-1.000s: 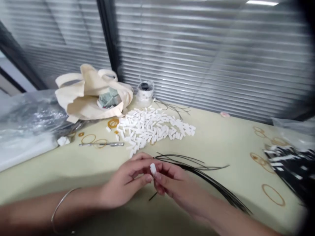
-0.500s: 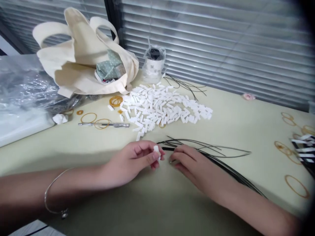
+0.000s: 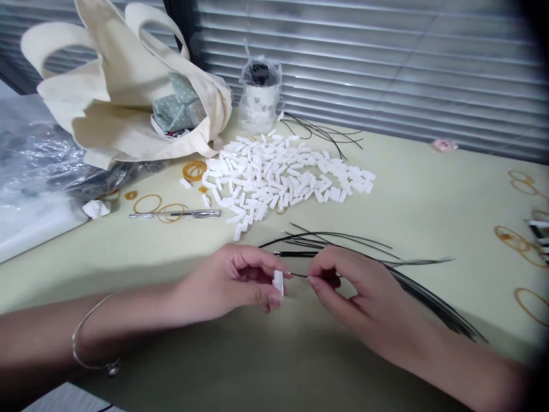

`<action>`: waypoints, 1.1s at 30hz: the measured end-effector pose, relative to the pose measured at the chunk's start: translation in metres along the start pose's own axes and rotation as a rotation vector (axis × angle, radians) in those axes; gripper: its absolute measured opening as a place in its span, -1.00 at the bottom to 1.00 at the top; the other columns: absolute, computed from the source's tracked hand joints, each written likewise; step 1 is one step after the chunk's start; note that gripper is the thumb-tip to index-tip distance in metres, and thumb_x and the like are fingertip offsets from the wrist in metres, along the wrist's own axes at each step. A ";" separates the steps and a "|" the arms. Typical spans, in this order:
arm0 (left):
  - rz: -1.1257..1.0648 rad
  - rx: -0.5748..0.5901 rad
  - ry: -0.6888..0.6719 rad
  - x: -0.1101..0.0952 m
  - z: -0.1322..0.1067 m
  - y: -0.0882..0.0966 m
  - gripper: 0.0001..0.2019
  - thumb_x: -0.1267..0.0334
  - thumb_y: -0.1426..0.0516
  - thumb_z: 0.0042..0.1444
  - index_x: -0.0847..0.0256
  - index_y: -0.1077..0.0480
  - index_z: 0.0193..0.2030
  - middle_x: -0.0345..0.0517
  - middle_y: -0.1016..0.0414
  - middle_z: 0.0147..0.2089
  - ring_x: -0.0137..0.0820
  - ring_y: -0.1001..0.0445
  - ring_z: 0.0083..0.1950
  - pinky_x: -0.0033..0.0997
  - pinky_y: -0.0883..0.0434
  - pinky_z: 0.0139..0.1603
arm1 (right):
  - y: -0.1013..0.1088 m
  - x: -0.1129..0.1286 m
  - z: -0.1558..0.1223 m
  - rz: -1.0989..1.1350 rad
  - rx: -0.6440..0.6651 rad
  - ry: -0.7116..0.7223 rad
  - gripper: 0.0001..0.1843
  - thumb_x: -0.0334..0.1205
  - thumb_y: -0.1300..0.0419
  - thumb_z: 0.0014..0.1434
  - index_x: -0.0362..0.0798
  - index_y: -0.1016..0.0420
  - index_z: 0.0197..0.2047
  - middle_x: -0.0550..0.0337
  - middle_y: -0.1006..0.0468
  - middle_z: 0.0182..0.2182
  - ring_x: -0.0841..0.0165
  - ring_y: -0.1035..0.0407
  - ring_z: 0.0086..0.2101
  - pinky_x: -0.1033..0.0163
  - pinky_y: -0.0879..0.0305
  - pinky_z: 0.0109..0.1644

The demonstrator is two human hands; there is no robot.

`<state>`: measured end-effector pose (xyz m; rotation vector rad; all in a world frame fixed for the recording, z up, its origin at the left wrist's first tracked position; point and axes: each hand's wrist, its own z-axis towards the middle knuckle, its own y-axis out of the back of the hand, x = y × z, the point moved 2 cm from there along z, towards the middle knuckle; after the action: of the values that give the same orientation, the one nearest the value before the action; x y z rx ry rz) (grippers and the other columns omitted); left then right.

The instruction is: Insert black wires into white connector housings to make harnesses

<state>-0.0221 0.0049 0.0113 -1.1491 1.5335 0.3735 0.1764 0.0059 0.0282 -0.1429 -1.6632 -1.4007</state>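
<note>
My left hand (image 3: 234, 280) pinches a small white plastic connector housing (image 3: 278, 282) between thumb and fingers. Opposite it, my right hand (image 3: 355, 292) is closed on a thin black wire (image 3: 299, 275). The wire's tip points left and sits close to the housing; whether it has entered cannot be made out. A bundle of black wires (image 3: 433, 300) lies on the table behind and under my right hand, its ends fanning out beyond both hands. Past them spreads a heap of similar white housings (image 3: 274, 177).
A canvas tote bag (image 3: 141, 134) and clear plastic wrapping (image 3: 38, 154) occupy the left. Near the heap lie a pen (image 3: 201, 214) and rubber bands (image 3: 195, 170). A bagged cup (image 3: 259, 103) stands by the blinds (image 3: 364, 68), with more black wires (image 3: 328, 131) nearby.
The white housing has been turned in my left hand. My right hand now shows a single wire extended toward it. The camera view has shifted slightly.
</note>
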 end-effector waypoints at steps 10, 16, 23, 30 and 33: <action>0.044 -0.032 0.089 0.000 0.000 0.000 -0.91 0.47 -0.27 -0.06 0.28 -0.45 -0.41 -0.25 -0.57 -0.49 -0.57 -0.50 -0.47 -0.64 -0.46 -0.40 | -0.001 0.009 0.002 0.050 -0.070 0.021 -0.89 -0.39 -0.11 0.12 0.00 -0.41 -0.35 0.28 -0.40 -0.45 0.51 -0.27 -0.43 0.41 -0.17 -0.42; 0.050 -0.028 0.097 0.003 -0.002 0.000 -0.91 0.46 -0.27 -0.07 0.26 -0.45 -0.41 -0.27 -0.57 -0.48 -0.56 -0.52 -0.44 -0.61 -0.47 -0.35 | -0.003 0.012 0.003 0.014 -0.089 0.081 -0.90 -0.40 -0.11 0.14 -0.03 -0.40 -0.34 0.26 -0.39 -0.45 0.49 -0.28 -0.41 0.39 -0.19 -0.39; 0.128 -0.031 0.092 0.001 -0.003 -0.001 -0.92 0.42 -0.27 -0.06 0.28 -0.43 -0.42 -0.25 -0.53 -0.50 -0.55 -0.48 -0.47 -0.61 -0.43 -0.39 | -0.008 0.015 0.002 -0.117 -0.154 0.235 -0.92 -0.42 -0.12 0.16 -0.06 -0.39 -0.33 0.23 -0.40 -0.44 0.48 -0.27 -0.37 0.36 -0.22 -0.30; 0.235 0.015 0.130 0.001 -0.003 -0.002 -0.94 0.37 -0.23 0.01 0.29 -0.41 -0.39 -0.28 -0.48 -0.50 -0.57 -0.44 -0.45 -0.64 -0.39 -0.38 | -0.015 0.025 0.000 -0.099 -0.182 0.292 -0.87 -0.44 -0.09 0.18 -0.11 -0.36 -0.40 0.25 -0.38 -0.47 0.48 -0.21 -0.39 0.35 -0.20 -0.26; 0.275 0.035 0.117 0.001 -0.003 -0.002 -0.91 0.34 -0.24 0.00 0.28 -0.41 -0.39 -0.26 -0.49 -0.49 -0.55 -0.44 -0.43 -0.63 -0.38 -0.38 | -0.003 0.017 0.005 -0.100 -0.032 0.199 -0.94 -0.32 -0.10 0.21 -0.08 -0.39 -0.29 0.22 -0.42 -0.33 0.45 -0.28 -0.26 0.32 -0.23 -0.15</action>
<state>-0.0221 0.0010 0.0119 -0.9479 1.8006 0.4674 0.1622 0.0010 0.0377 0.0605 -1.5013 -1.4666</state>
